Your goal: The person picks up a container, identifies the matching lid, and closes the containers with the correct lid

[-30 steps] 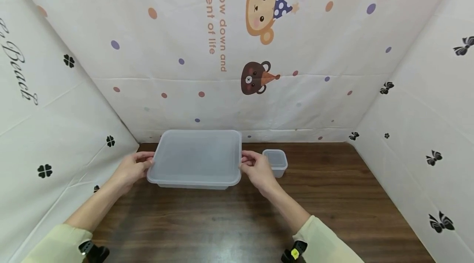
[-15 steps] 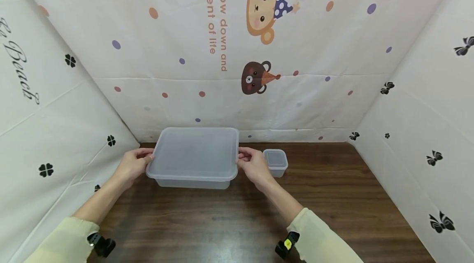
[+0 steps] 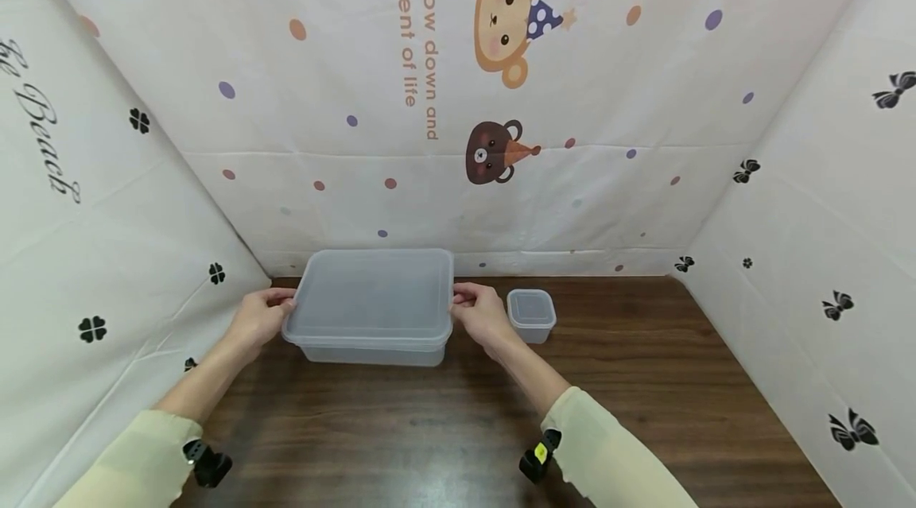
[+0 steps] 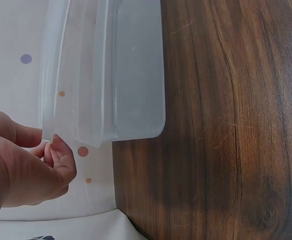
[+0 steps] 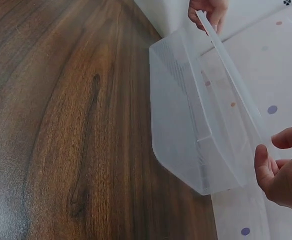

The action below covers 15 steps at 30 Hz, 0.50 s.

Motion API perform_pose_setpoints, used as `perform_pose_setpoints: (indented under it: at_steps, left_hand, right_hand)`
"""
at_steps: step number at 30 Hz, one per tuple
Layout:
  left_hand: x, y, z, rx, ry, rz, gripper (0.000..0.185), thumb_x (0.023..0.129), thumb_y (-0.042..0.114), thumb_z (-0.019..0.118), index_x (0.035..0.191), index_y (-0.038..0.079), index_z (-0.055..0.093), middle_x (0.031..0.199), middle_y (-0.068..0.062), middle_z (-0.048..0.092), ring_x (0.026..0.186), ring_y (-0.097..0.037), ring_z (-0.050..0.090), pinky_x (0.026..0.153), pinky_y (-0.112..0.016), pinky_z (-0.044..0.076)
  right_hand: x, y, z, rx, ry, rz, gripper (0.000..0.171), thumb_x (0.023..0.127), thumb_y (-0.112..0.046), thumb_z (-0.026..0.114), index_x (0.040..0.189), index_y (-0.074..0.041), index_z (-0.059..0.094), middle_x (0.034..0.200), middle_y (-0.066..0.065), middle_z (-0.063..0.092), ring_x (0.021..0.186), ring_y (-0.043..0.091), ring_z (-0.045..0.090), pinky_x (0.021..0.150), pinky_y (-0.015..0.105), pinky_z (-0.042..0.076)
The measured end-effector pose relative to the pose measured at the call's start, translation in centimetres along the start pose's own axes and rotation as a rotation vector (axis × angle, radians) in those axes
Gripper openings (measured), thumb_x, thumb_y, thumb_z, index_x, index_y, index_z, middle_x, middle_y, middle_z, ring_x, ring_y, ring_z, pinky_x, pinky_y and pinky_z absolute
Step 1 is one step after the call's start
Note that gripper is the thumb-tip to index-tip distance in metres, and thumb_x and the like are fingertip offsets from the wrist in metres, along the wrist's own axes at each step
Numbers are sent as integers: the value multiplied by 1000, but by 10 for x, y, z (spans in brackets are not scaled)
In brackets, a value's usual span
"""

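A large translucent plastic lid (image 3: 372, 293) is held over a rectangular storage box (image 3: 375, 354) that stands at the back of the table. My left hand (image 3: 261, 317) pinches the lid's left edge between thumb and fingers; my right hand (image 3: 483, 317) pinches the right edge. From the right wrist view, the lid (image 5: 231, 70) is apart from the box (image 5: 173, 100), with a gap between it and the rim. In the left wrist view too, the box (image 4: 135, 75) sits on the wood while the lid (image 4: 53, 65) hangs clear of it. The box looks see-through and shows no contents.
A small lidded plastic container (image 3: 531, 313) stands to the right of my right hand. The dark wooden table (image 3: 401, 428) is bounded by a printed white cloth backdrop (image 3: 608, 198) close behind the box, with cloth sides left and right.
Both hands have shifted the lid slightly left and back over the box. More of the box's front wall shows below it. The box and the small container stay put.
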<state>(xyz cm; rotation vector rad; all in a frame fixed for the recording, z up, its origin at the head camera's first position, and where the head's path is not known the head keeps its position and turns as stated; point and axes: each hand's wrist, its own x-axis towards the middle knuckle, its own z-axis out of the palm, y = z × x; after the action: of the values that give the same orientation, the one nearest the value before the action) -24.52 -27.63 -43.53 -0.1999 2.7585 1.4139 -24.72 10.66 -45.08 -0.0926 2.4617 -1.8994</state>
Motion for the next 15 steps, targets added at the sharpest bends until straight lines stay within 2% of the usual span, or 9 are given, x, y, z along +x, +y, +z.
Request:
perform_pose_setpoints:
  at_steps: [7,11,15]
  left_hand:
    - [6,-3,6,27,12,27,40,109,10,52,140,-13,58,128,-29,63,113,-37,61,82,-32,54]
    - [8,-5,7,42,10,11,40,108,10,51,140,-14,58,129,-30,62,113,-37,61,82,-33,54]
    - [8,-7,7,59,5,0,41,109,11,50,141,-13,57,133,-32,60,113,-38,62,84,-37,55]
  right_hand:
    - [6,9,3,22,2,21,40,93,7,67,133,7,68,103,13,67,87,16,62,77,30,59]
    - [10,14,6,29,-8,43,41,92,8,65,133,7,68,101,11,66,85,15,62,83,38,62]
    - [13,17,9,22,-9,56,40,93,8,65,133,6,68,99,9,66,85,14,63,85,41,62]
